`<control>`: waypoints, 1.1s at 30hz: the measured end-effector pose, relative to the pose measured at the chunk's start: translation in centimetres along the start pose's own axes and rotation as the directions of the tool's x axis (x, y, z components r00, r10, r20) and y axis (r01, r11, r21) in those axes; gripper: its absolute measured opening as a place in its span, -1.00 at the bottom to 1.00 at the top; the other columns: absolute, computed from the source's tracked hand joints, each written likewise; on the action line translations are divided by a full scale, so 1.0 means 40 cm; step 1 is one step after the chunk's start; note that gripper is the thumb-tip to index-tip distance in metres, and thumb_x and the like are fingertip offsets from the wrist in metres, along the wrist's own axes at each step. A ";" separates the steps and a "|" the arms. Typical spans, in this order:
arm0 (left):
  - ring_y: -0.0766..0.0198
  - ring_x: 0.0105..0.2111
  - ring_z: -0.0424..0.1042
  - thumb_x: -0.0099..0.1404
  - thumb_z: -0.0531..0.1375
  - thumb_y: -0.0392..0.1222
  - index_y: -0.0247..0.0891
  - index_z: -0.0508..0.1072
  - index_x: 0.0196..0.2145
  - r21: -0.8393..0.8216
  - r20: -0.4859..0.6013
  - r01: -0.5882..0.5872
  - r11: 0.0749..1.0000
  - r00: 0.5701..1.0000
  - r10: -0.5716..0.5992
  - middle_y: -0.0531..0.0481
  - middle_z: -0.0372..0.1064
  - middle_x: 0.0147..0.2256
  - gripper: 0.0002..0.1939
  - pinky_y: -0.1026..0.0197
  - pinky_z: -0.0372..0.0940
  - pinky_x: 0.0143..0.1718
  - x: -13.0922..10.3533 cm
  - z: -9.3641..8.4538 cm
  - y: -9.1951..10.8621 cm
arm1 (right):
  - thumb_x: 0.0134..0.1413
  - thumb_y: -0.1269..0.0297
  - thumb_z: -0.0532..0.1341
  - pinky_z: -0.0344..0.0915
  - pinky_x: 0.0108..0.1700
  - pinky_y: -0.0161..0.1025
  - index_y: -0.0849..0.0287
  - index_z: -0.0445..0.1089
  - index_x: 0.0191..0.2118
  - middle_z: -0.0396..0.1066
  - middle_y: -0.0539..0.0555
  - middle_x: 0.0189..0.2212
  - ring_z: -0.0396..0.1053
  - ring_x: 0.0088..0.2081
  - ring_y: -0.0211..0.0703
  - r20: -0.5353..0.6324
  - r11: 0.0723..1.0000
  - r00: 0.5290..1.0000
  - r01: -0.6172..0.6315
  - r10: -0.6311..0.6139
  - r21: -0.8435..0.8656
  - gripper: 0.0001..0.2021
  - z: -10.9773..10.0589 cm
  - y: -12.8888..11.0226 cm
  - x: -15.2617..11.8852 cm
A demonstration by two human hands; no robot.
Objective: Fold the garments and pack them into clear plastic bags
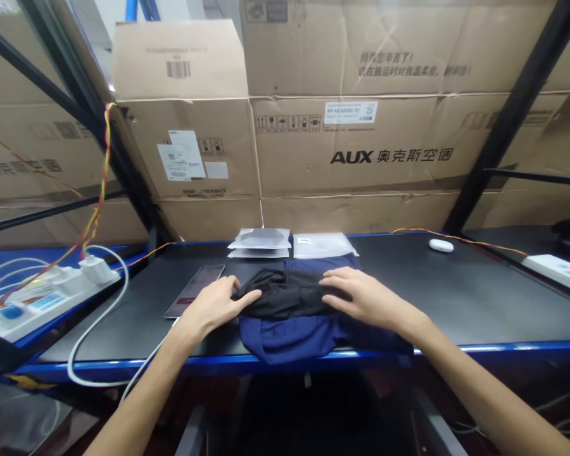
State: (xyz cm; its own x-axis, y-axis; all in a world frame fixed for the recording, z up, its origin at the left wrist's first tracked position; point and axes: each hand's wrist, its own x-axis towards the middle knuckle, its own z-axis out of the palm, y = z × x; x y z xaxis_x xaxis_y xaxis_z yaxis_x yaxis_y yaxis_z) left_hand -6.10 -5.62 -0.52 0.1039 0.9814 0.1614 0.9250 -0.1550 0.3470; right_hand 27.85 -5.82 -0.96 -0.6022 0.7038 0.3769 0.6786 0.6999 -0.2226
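A bundle of black cloth (285,294) lies loosely folded at the middle of the black tabletop, on top of navy blue fabric (289,335) that droops over the front edge. At the bundle's left end is my left hand (218,301), its thumb stretched onto the black cloth and its other fingers near the far side. My right hand (354,294) rests over the right end, fingers spread and touching the cloth, with no firm grip visible. The undersides of both hands are hidden. Left of my left hand lies a smartphone (197,288) joined to a white cable.
Flat clear packets (259,244) and a white packet (325,246) lie behind the cloth. A white earbud case (441,246) sits farther right. Power strips stand at left (57,297) and right (558,271). Cardboard (384,183) walls the back between black metal posts.
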 end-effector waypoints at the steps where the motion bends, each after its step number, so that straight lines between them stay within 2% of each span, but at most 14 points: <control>1: 0.06 -0.39 0.43 0.19 0.10 0.41 -0.22 0.42 -0.38 0.015 0.003 0.042 0.999 0.999 -0.042 -0.09 0.45 -0.41 -0.43 0.14 0.18 -0.37 -0.007 -0.001 -0.002 | 0.29 0.03 0.13 0.22 0.22 0.01 0.06 0.40 0.15 0.36 0.16 0.18 0.29 0.19 0.09 0.040 1.000 0.999 0.018 -0.019 0.020 -0.59 0.009 -0.016 0.012; 4: 0.15 -0.51 0.35 0.21 0.08 0.39 -0.19 0.32 -0.51 0.051 0.046 0.066 0.997 0.997 -0.068 -0.01 0.37 -0.53 -0.45 0.19 0.08 -0.46 -0.016 0.002 -0.005 | 0.29 -0.01 0.12 0.10 0.32 0.04 0.14 0.28 0.27 0.20 0.20 0.29 0.14 0.30 0.13 0.162 0.996 0.985 0.050 -0.061 0.067 -0.46 0.037 -0.050 0.038; 7: 0.21 -0.48 0.33 0.24 0.12 0.26 -0.19 0.27 -0.50 0.008 0.088 -0.038 0.999 0.995 0.037 0.06 0.35 -0.51 -0.54 0.24 0.08 -0.44 -0.011 0.008 -0.003 | 0.29 0.02 0.13 0.10 0.32 0.05 0.19 0.28 0.28 0.20 0.22 0.28 0.13 0.31 0.16 0.256 0.997 0.965 0.041 -0.057 0.067 -0.46 0.056 -0.067 0.050; 10: 0.25 -0.45 0.32 0.24 0.16 0.10 -0.19 0.27 -0.44 -0.063 0.029 -0.091 0.994 0.995 0.092 0.10 0.34 -0.48 -0.69 0.25 0.11 -0.41 0.000 0.011 0.004 | 0.29 0.04 0.13 0.10 0.32 0.03 0.18 0.28 0.28 0.18 0.20 0.29 0.14 0.30 0.15 0.289 0.998 0.956 0.033 -0.048 0.059 -0.47 0.057 -0.070 0.053; 13: 0.28 -0.45 0.32 0.24 0.16 -0.01 -0.19 0.29 -0.40 -0.151 -0.095 -0.095 0.984 0.992 0.081 0.13 0.35 -0.47 -0.78 0.26 0.15 -0.39 0.011 0.008 0.024 | 0.31 -0.01 0.10 0.08 0.33 -0.02 0.11 0.25 0.29 0.18 0.14 0.30 0.13 0.31 0.06 0.289 0.994 0.956 0.028 -0.057 0.103 -0.46 0.040 -0.055 0.044; 16: 0.29 -0.43 0.39 0.24 0.18 -0.05 -0.19 0.31 -0.35 -0.302 -0.239 -0.123 0.945 0.970 0.050 0.12 0.43 -0.41 -0.82 0.28 0.22 -0.35 0.020 0.006 0.063 | 0.33 -0.04 0.06 0.07 0.34 -0.01 0.09 0.26 0.29 0.20 0.13 0.29 0.14 0.31 0.02 0.235 0.992 0.972 -0.013 -0.017 0.127 -0.47 0.018 -0.016 0.020; 19: 0.26 -0.42 0.47 0.27 0.18 -0.04 -0.18 0.35 -0.23 -0.470 -0.302 -0.167 0.867 0.953 0.021 0.10 0.50 -0.39 -0.81 0.27 0.29 -0.35 0.029 0.018 0.126 | 0.31 -0.03 0.09 0.08 0.33 0.09 0.11 0.34 0.23 0.24 0.17 0.27 0.14 0.30 0.08 0.150 0.993 0.986 -0.090 0.078 0.075 -0.50 0.004 0.040 -0.017; 21: 0.20 -0.34 0.52 0.30 0.17 -0.04 -0.18 0.39 -0.15 -0.526 -0.311 -0.227 0.820 0.948 0.063 0.06 0.54 -0.35 -0.77 0.23 0.35 -0.29 0.033 0.039 0.176 | 0.29 -0.03 0.11 0.09 0.32 0.15 0.10 0.41 0.17 0.29 0.19 0.23 0.16 0.29 0.13 0.104 0.992 0.989 -0.115 0.109 0.048 -0.53 0.002 0.071 -0.041; 23: 0.16 -0.17 0.53 0.31 0.18 -0.10 -0.18 0.44 -0.13 -0.514 -0.331 -0.317 0.797 0.931 0.157 0.03 0.55 -0.20 -0.79 0.19 0.37 -0.10 0.037 0.071 0.223 | 0.28 -0.04 0.12 0.09 0.31 0.19 0.10 0.43 0.14 0.33 0.19 0.21 0.17 0.28 0.16 0.103 0.990 0.987 -0.132 0.127 0.042 -0.53 0.003 0.089 -0.061; 26: 0.17 -0.11 0.52 0.32 0.17 -0.20 -0.12 0.49 -0.10 -0.378 -0.219 -0.446 0.811 0.894 0.390 0.04 0.55 -0.13 -0.79 0.16 0.36 -0.01 0.037 0.130 0.272 | 0.30 -0.05 0.09 0.05 0.33 0.20 0.06 0.41 0.16 0.34 0.14 0.20 0.16 0.29 0.15 0.127 0.987 0.984 -0.139 0.128 0.083 -0.54 0.005 0.096 -0.082; 28: 0.13 -0.09 0.51 0.29 0.21 -0.22 -0.14 0.53 -0.13 -0.257 -0.123 -0.542 0.800 0.840 0.529 0.00 0.55 -0.12 -0.80 0.11 0.33 0.04 0.034 0.163 0.286 | 0.33 -0.04 0.05 0.01 0.35 0.19 0.03 0.38 0.20 0.32 0.09 0.22 0.13 0.31 0.11 0.130 0.982 0.982 -0.151 0.136 0.114 -0.54 0.003 0.100 -0.091; 30: 0.08 -0.03 0.48 0.29 0.24 -0.17 -0.17 0.54 -0.13 -0.185 -0.065 -0.605 0.774 0.794 0.605 -0.06 0.54 -0.08 -0.80 0.05 0.28 0.11 0.029 0.180 0.288 | 0.35 -0.02 0.02 0.00 0.36 0.17 0.04 0.35 0.22 0.30 0.07 0.23 0.09 0.33 0.08 0.114 0.976 0.981 -0.172 0.157 0.133 -0.54 -0.002 0.111 -0.101; 33: 0.06 0.06 0.42 0.33 0.23 -0.05 -0.18 0.54 -0.09 -0.209 -0.044 -0.625 0.752 0.774 0.631 -0.09 0.51 -0.02 -0.74 0.03 0.22 0.18 0.019 0.171 0.286 | 0.35 -0.02 0.02 -0.01 0.36 0.18 0.04 0.34 0.23 0.26 0.07 0.26 0.00 0.37 0.09 0.069 0.972 0.979 -0.197 0.190 0.128 -0.53 -0.008 0.138 -0.118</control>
State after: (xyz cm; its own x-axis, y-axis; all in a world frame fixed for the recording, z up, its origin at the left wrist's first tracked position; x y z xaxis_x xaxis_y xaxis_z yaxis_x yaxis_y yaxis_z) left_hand 7.06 -5.87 -2.77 0.6481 0.6571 0.3850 0.5542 -0.7536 0.3534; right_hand 34.55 -5.32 -3.69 -0.4900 0.8304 0.2653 0.7246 0.5572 -0.4055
